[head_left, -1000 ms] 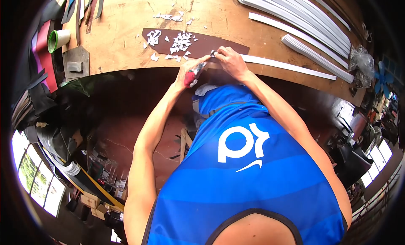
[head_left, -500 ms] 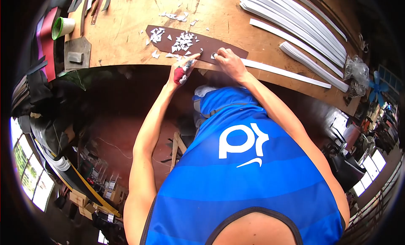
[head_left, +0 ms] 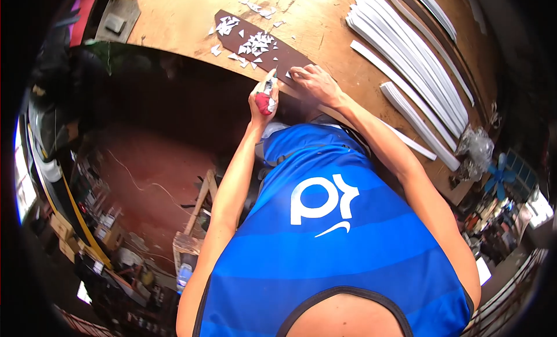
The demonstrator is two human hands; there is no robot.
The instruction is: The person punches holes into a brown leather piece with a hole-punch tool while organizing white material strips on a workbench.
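My left hand [head_left: 265, 100] is closed around a red-and-white wrapped tool [head_left: 267, 96]; its kind is not clear. The thin tip of the tool lies near the lower edge of a long dark brown board [head_left: 283, 60]. On this board my right hand [head_left: 316, 83] has its fingers bent and pressed down on the end of a white strip [head_left: 416, 145]. The strip runs off to the right along the table edge, partly behind my forearm. Small white triangular scraps [head_left: 256, 44] are scattered over the left part of the board.
A bundle of long white strips [head_left: 406, 64] and a shorter stack [head_left: 418, 125] lie on the wooden table [head_left: 191, 24] at right. Crumpled clear plastic [head_left: 476, 151] sits at the table's right edge. A grey block [head_left: 116, 25] rests at far left.
The view has turned and shifted, so the board and strips appear more tilted. Both hands stay by the board's lower edge, the left still around the tool and the right on the strip.
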